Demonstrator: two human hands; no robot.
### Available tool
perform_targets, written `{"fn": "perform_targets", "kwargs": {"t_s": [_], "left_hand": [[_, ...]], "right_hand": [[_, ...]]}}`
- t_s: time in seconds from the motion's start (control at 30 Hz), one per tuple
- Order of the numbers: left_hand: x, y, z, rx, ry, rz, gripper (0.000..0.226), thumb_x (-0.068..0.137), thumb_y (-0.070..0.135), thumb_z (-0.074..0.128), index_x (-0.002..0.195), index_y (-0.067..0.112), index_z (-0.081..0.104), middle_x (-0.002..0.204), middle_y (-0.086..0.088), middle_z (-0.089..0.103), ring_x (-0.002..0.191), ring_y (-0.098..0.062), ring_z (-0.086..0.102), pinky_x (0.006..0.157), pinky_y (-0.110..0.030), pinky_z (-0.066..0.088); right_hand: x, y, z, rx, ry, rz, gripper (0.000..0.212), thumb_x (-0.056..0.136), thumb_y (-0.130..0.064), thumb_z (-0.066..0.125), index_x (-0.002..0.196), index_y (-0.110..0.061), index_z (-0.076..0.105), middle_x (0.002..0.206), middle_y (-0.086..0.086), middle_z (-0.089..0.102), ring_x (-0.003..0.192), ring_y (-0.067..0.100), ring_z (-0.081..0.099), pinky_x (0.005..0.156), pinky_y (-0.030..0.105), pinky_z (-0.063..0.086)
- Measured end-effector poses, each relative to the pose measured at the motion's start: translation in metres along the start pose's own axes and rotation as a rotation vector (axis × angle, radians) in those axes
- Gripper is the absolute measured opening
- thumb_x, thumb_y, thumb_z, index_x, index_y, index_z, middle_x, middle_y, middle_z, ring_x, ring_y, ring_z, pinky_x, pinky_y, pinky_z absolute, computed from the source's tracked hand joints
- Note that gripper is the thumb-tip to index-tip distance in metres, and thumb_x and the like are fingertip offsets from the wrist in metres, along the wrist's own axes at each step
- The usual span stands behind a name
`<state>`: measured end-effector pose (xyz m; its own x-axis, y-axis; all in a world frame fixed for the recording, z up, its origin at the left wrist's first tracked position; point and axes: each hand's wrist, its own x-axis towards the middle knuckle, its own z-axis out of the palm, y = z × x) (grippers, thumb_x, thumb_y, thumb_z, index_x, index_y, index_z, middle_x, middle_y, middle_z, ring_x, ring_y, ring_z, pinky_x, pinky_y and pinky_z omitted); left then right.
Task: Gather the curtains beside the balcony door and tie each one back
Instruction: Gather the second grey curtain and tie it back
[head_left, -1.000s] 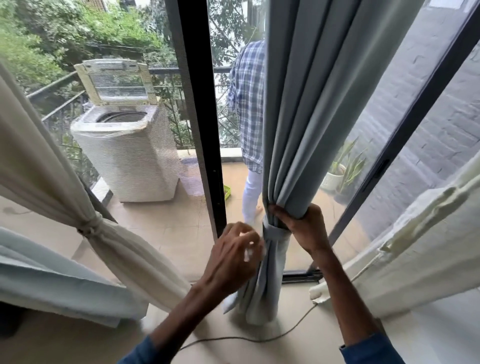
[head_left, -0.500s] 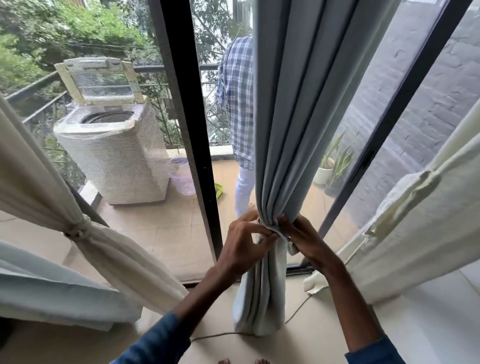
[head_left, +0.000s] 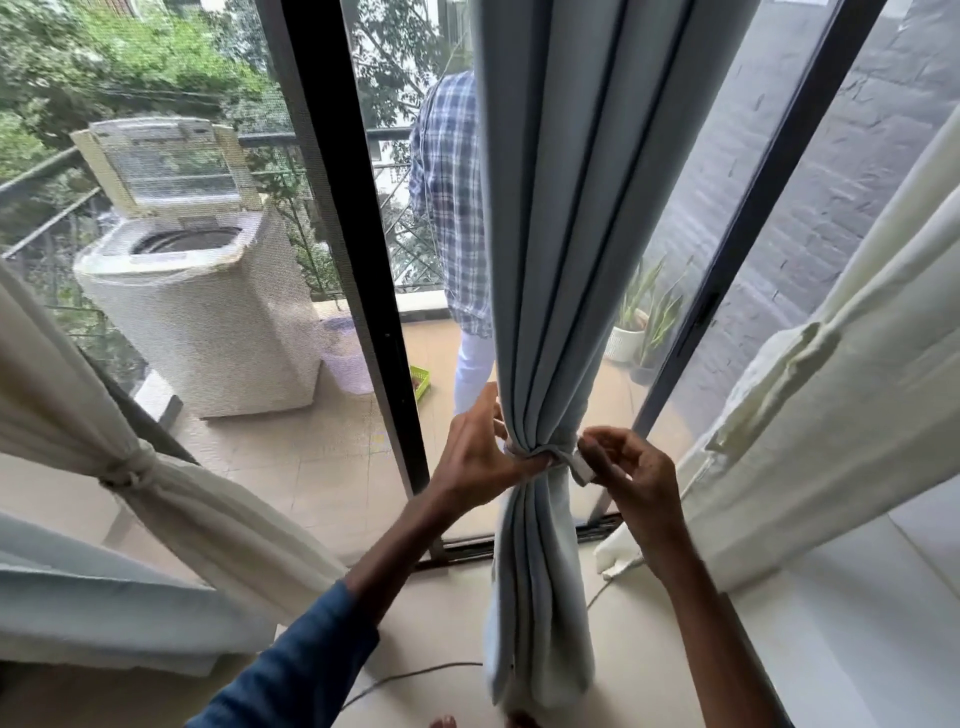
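A grey-blue curtain (head_left: 566, 260) hangs gathered in the middle of the balcony door, cinched by a matching tie-back band (head_left: 550, 451). My left hand (head_left: 480, 457) grips the band at the curtain's left side. My right hand (head_left: 631, 470) pinches the band's loose end at the right. On the left, a cream curtain (head_left: 171, 499) is knotted with its own tie (head_left: 127, 470). A second cream curtain (head_left: 831, 405) hangs loose at the right.
A black door frame (head_left: 358, 249) stands left of the grey curtain. Outside stand a washing machine (head_left: 202, 312), a person in a plaid shirt (head_left: 452, 208) and potted plants (head_left: 641, 327). A cable (head_left: 415, 675) lies on the floor near my feet.
My left hand came in from below and took hold of the band. My right hand let go of the gathered folds and now pulls the band's end out to the right.
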<state>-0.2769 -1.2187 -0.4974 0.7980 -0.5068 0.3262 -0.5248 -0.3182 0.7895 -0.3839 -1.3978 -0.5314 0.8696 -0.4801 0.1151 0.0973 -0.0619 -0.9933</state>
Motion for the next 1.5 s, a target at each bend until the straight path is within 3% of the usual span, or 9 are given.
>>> {"fn": "perform_targets", "kwargs": {"t_s": [0.07, 0.17, 0.3, 0.53, 0.77, 0.93, 1.07, 1.2, 1.5], "left_hand": [[0.002, -0.004, -0.001, 0.017, -0.015, 0.033, 0.076, 0.065, 0.037, 0.093, 0.129, 0.015, 0.058, 0.100, 0.041, 0.054, 0.091, 0.010, 0.057, 0.068, -0.008, 0.048], [0.004, -0.009, 0.000, 0.050, -0.038, 0.072, 0.056, 0.071, 0.041, 0.088, 0.116, 0.017, 0.066, 0.104, 0.018, 0.061, 0.090, -0.005, 0.061, 0.070, -0.028, 0.058], [0.004, -0.008, 0.002, 0.111, -0.064, 0.133, 0.046, 0.075, 0.045, 0.083, 0.107, 0.018, 0.066, 0.102, 0.012, 0.058, 0.086, -0.007, 0.055, 0.070, -0.018, 0.046], [0.010, -0.011, -0.001, 0.060, -0.215, 0.076, 0.037, 0.079, 0.055, 0.070, 0.094, 0.022, 0.062, 0.090, 0.003, 0.064, 0.079, -0.018, 0.061, 0.064, -0.035, 0.051], [0.014, -0.007, -0.005, -0.050, -0.144, -0.023, 0.017, 0.094, 0.050, 0.058, 0.099, 0.039, 0.069, 0.094, 0.007, 0.071, 0.087, -0.014, 0.067, 0.073, -0.046, 0.058], [0.024, -0.021, -0.007, 0.091, -0.125, -0.068, 0.031, 0.097, 0.042, 0.051, 0.106, 0.018, 0.068, 0.101, -0.005, 0.070, 0.089, -0.024, 0.065, 0.077, -0.048, 0.057], [0.029, -0.029, -0.007, 0.098, -0.153, -0.070, 0.035, 0.097, 0.047, 0.049, 0.114, 0.021, 0.067, 0.106, -0.004, 0.070, 0.093, -0.024, 0.065, 0.078, -0.048, 0.058], [0.031, -0.038, -0.004, 0.076, -0.188, -0.035, 0.048, 0.097, 0.061, 0.041, 0.122, 0.028, 0.065, 0.112, 0.002, 0.070, 0.100, -0.021, 0.065, 0.081, -0.045, 0.057], [0.025, -0.038, 0.000, -0.055, -0.119, -0.057, 0.040, 0.101, 0.056, 0.041, 0.105, 0.023, 0.064, 0.101, 0.003, 0.070, 0.095, -0.024, 0.065, 0.078, -0.051, 0.054]], "right_hand": [[-0.009, 0.003, -0.003, -0.046, -0.083, 0.016, 0.043, 0.072, -0.030, 0.092, 0.108, -0.015, 0.073, 0.100, 0.005, 0.077, 0.094, 0.017, 0.073, 0.078, 0.026, 0.059], [-0.017, 0.008, 0.007, -0.089, -0.095, 0.011, 0.045, 0.070, -0.009, 0.092, 0.109, -0.018, 0.072, 0.100, 0.003, 0.076, 0.091, 0.020, 0.074, 0.068, 0.033, 0.062], [-0.016, 0.007, 0.015, -0.078, 0.117, -0.091, 0.018, 0.084, -0.006, 0.081, 0.095, -0.020, 0.079, 0.096, -0.002, 0.076, 0.079, 0.022, 0.070, 0.050, 0.032, 0.052], [-0.012, 0.003, 0.014, -0.090, 0.039, -0.188, 0.017, 0.093, -0.009, 0.070, 0.104, -0.019, 0.080, 0.105, -0.003, 0.078, 0.098, 0.018, 0.073, 0.080, 0.035, 0.059], [-0.010, 0.005, 0.029, -0.073, 0.008, -0.167, 0.016, 0.102, -0.013, 0.060, 0.112, -0.012, 0.073, 0.100, 0.004, 0.076, 0.092, 0.023, 0.074, 0.075, 0.045, 0.063], [-0.008, -0.001, 0.033, -0.135, 0.040, -0.254, 0.019, 0.103, -0.006, 0.056, 0.114, -0.015, 0.068, 0.110, -0.001, 0.072, 0.096, 0.021, 0.068, 0.082, 0.033, 0.057], [-0.002, -0.007, 0.039, -0.129, 0.011, -0.261, 0.021, 0.103, -0.001, 0.054, 0.115, -0.012, 0.067, 0.108, 0.000, 0.073, 0.101, 0.018, 0.068, 0.087, 0.031, 0.054], [0.012, -0.010, 0.042, -0.283, -0.015, -0.352, 0.016, 0.106, -0.008, 0.052, 0.115, -0.013, 0.064, 0.101, -0.007, 0.070, 0.089, 0.018, 0.069, 0.077, 0.046, 0.059], [0.029, -0.028, 0.046, -0.457, 0.080, -0.358, 0.019, 0.094, -0.013, 0.072, 0.107, -0.012, 0.058, 0.086, -0.017, 0.073, 0.082, -0.005, 0.073, 0.066, 0.027, 0.061]]}}
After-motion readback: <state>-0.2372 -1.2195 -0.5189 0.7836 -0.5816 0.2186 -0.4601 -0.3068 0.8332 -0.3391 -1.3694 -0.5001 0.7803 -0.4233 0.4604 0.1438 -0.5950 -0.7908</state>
